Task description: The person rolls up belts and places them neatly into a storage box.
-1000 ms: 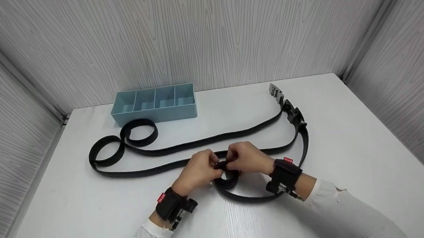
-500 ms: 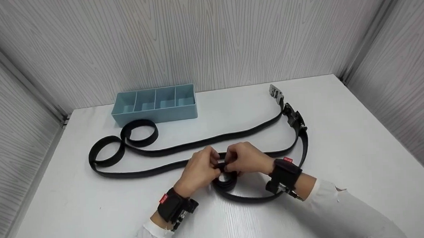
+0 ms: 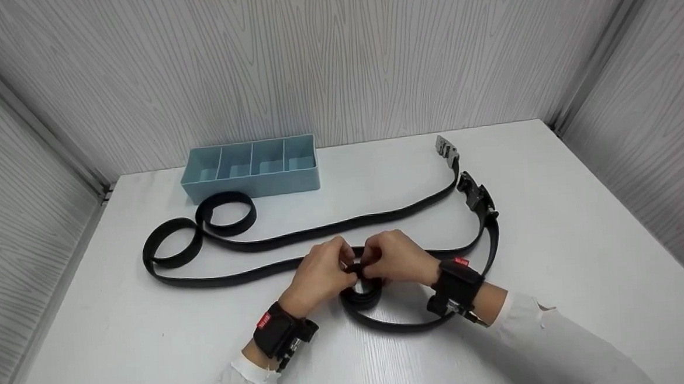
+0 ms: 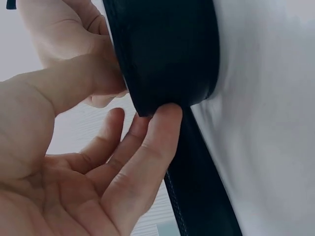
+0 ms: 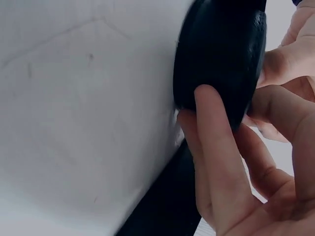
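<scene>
At the left of the head view, a black belt curls its end into a loop standing on edge on the white table, its strap running rightward under the hands. Just above and right of it, a second black belt ends in a similar loop at the front of a pale blue four-compartment tray, which sits upper left of centre. Left of the lower centre, a black band with a small device circles the left wrist. The left hand pinches a coiled black belt, thumb inside the ring and a fingertip on its outer face. This coil stands on edge just below the middle of the frame, with its tail sweeping right and then up. The right hand pinches the coil from the other side, two fingers laid along the outer face and the thumb at its edge. At upper right, a silver buckle ends the second belt; just below it lie dark buckles, close together, their details too small to tell.
</scene>
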The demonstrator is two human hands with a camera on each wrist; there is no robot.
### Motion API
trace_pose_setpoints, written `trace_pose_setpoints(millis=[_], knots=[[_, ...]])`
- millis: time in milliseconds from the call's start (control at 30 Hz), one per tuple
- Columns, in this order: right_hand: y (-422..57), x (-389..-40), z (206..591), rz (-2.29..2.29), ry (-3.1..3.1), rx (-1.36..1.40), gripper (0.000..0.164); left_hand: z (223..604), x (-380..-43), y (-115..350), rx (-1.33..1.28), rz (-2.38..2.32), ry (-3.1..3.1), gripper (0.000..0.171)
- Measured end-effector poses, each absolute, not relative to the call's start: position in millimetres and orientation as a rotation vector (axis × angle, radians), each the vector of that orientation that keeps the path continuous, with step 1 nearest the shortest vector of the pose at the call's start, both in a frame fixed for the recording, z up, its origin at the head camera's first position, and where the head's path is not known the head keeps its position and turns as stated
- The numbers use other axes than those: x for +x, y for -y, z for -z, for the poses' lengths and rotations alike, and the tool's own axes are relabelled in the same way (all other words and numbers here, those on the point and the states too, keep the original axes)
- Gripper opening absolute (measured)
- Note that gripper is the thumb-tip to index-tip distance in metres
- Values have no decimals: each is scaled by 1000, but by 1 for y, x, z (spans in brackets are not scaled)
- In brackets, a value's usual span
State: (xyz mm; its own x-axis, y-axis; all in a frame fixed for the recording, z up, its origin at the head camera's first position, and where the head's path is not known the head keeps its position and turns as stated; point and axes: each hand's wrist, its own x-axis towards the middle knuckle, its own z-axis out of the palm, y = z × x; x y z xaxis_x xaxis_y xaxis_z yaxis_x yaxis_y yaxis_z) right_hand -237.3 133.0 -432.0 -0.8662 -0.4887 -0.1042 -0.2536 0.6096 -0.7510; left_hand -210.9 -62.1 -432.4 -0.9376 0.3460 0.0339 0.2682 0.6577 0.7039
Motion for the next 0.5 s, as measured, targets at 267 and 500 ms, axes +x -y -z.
trace_pose_setpoints(millis=[267, 500], knots=[[-133, -236, 434, 1140, -2582, -537, 10, 431, -210, 62, 408, -1090, -2728, 30], [-133, -236, 434, 1121, -2589, -530, 11, 431, -211, 63, 390, -1059, -2699, 27]])
